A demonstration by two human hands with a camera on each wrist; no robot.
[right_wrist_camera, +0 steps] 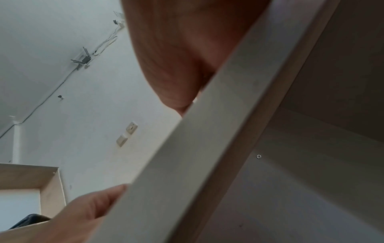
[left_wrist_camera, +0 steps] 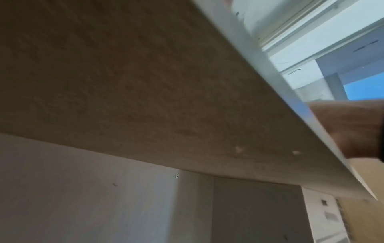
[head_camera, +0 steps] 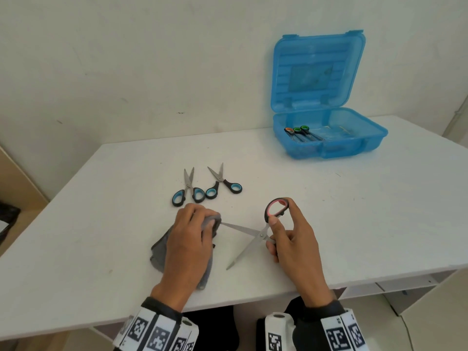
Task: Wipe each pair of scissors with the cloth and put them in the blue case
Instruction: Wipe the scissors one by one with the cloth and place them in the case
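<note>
In the head view my right hand (head_camera: 283, 231) grips the black and pink handles of an opened pair of scissors (head_camera: 249, 234), blades spread apart. My left hand (head_camera: 192, 234) holds a grey cloth (head_camera: 159, 252) bunched around the tip of the upper blade. Two pairs of blue-handled scissors (head_camera: 188, 191) (head_camera: 224, 184) lie on the white table (head_camera: 354, 211) just beyond my left hand. The blue case (head_camera: 329, 138) stands open at the back right with several scissors (head_camera: 302, 134) inside. Both wrist views show only the table's edge and underside.
The case lid (head_camera: 316, 72) leans upright against the white wall. The table's front edge (head_camera: 253, 300) runs under my wrists. A dark object (head_camera: 7, 221) sits on the floor at the far left.
</note>
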